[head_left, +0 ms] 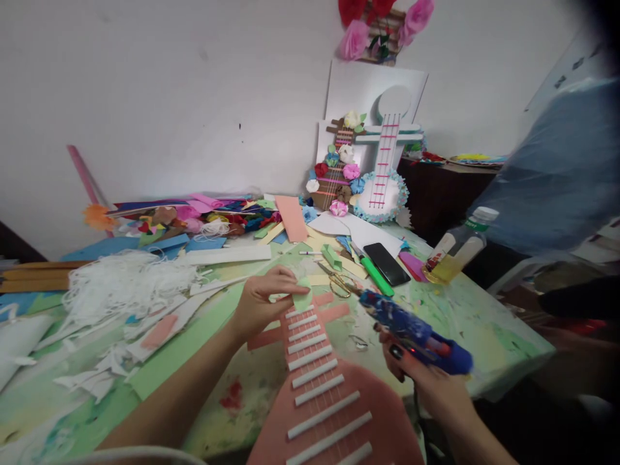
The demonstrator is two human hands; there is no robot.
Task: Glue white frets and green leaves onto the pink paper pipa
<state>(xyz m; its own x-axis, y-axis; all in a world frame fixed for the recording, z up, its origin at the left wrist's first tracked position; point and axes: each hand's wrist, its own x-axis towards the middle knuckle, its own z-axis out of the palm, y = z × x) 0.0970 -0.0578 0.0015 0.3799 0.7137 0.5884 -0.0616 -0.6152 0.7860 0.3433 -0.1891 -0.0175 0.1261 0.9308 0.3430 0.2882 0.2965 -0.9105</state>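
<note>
A pink paper guitar shape [334, 413] with several white strips across its neck lies in front of me, reaching over the table's near edge. My left hand [264, 300] pinches a small light green paper piece [303, 296] at the top of the guitar's neck. My right hand [426, 378] is closed round a blue glue gun [411, 332], whose nozzle points left toward the neck's top. Scissors [336, 278] lie just beyond the green piece.
The paint-stained table [484, 323] carries white paper shreds [121, 281], coloured paper scraps [194, 216], a green marker [375, 272], a black phone [386, 263] and a tipped bottle [460, 248]. Finished flower-decked guitar crafts [382, 174] lean on the wall. A person in blue [557, 174] sits at right.
</note>
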